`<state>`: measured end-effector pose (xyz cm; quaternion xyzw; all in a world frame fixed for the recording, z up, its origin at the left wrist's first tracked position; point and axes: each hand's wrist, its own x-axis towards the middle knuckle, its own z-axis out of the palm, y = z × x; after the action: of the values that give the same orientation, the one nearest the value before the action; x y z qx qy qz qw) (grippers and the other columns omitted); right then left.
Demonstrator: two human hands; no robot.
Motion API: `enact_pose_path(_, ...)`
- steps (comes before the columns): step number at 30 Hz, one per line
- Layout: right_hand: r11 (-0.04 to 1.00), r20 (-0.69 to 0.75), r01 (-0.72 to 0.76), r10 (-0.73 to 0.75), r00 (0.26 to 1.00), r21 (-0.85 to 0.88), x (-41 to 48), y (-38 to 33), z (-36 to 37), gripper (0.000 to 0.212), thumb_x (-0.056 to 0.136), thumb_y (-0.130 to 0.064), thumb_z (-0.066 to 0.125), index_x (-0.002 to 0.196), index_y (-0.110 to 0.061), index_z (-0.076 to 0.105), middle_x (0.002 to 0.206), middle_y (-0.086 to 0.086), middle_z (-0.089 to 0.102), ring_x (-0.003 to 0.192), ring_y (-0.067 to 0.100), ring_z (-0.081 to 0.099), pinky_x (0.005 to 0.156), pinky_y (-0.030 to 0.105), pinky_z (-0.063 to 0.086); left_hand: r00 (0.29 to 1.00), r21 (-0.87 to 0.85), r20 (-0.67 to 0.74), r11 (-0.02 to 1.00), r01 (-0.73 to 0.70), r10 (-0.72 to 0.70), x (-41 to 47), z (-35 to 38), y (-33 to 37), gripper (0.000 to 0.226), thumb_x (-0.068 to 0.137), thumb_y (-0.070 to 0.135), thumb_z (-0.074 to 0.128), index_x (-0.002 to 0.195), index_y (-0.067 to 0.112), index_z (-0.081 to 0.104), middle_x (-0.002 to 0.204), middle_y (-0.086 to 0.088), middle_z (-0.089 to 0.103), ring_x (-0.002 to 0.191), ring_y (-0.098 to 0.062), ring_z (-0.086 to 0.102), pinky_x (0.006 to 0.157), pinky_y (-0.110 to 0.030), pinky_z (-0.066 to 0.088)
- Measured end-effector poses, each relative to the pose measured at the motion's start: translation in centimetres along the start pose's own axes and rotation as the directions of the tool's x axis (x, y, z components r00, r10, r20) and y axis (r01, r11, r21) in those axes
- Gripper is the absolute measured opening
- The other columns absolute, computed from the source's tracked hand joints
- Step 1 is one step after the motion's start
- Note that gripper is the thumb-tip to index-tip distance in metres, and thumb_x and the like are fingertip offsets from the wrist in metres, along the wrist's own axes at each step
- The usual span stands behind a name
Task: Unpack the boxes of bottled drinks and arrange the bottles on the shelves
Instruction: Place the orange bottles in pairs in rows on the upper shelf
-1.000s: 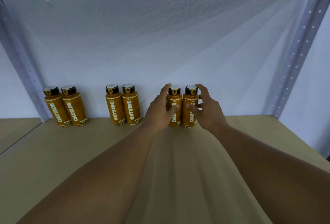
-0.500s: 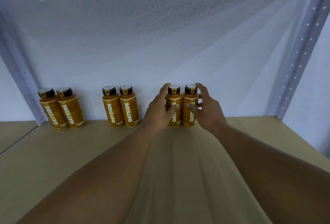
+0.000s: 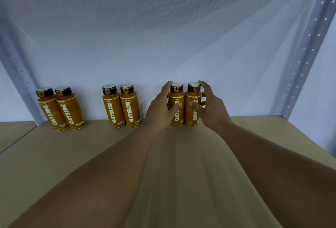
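Hands unmoved: left hand [image 3: 160, 109] grips left bottle [image 3: 177, 116], right hand [image 3: 212, 111] grips right bottle [image 3: 192, 118], both upright, caps up.

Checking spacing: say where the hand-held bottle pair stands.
Head view, right of centre: the held pair stands by the wall, right of the middle pair, between left hand and right hand.

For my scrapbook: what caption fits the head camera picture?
Left hand and right hand grip the third pair of bottles on the shelf.
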<state>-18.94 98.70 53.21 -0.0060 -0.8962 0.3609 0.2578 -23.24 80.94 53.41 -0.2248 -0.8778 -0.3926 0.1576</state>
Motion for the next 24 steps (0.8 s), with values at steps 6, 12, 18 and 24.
enact_pose_path(6, 1.0, -0.01, 0.004, -0.004, 1.0, -0.003, -0.1, 0.0, 0.1, 0.071, 0.099, -0.037, 0.064, 0.156, -0.038, 0.021, 0.15, 0.0, 0.054, 0.123, 0.027, 0.062, 0.098, 0.045, 0.053, 1.0, -0.007, 0.0, 1.0, 0.008, -0.008, -0.1, 0.1, -0.1, 0.078, 0.099, 0.037, 0.065, 0.159, 0.04, 0.015, 0.16, 0.0, 0.042, 0.133, -0.028, 0.057, 0.104, -0.044, 0.054)
enact_pose_path(12, 0.999, 0.009, -0.007, 0.006, 1.0, 0.039, -0.4, -0.1, -0.1, 0.075, 0.099, -0.039, 0.064, 0.158, -0.039, 0.017, 0.155, 0.0, 0.049, 0.13, 0.028, 0.058, 0.105, 0.049, 0.05, 1.0, -0.029, 0.006, 0.999, 0.016, -0.016, -0.4, 0.0, 0.0, 0.083, 0.098, 0.036, 0.067, 0.159, 0.043, 0.012, 0.161, 0.001, 0.04, 0.135, -0.028, 0.055, 0.104, -0.045, 0.053)
enact_pose_path(18, 0.986, 0.084, -0.09, 0.079, 0.993, 0.14, -2.8, 0.0, -0.5, 0.108, 0.088, -0.053, 0.072, 0.159, -0.043, -0.009, 0.168, -0.001, 0.023, 0.145, 0.029, 0.042, 0.114, 0.05, 0.041, 0.992, -0.083, -0.011, 0.988, 0.127, -0.128, -3.1, -0.1, -0.3, 0.111, 0.09, 0.047, 0.074, 0.156, 0.049, -0.015, 0.167, 0.001, 0.028, 0.142, -0.029, 0.047, 0.106, -0.052, 0.051)
enact_pose_path(24, 0.965, 0.232, -0.244, 0.26, 0.937, -0.095, -8.8, 0.9, -1.4, 0.093, 0.092, -0.065, 0.057, 0.163, -0.033, 0.005, 0.165, 0.001, 0.031, 0.147, 0.026, 0.039, 0.116, 0.044, 0.036, 0.962, -0.085, 0.151, 0.966, 0.243, -0.228, -8.3, -0.9, -0.7, 0.092, 0.089, 0.053, 0.073, 0.161, 0.037, 0.018, 0.158, -0.002, 0.044, 0.138, -0.022, 0.049, 0.111, -0.042, 0.046)
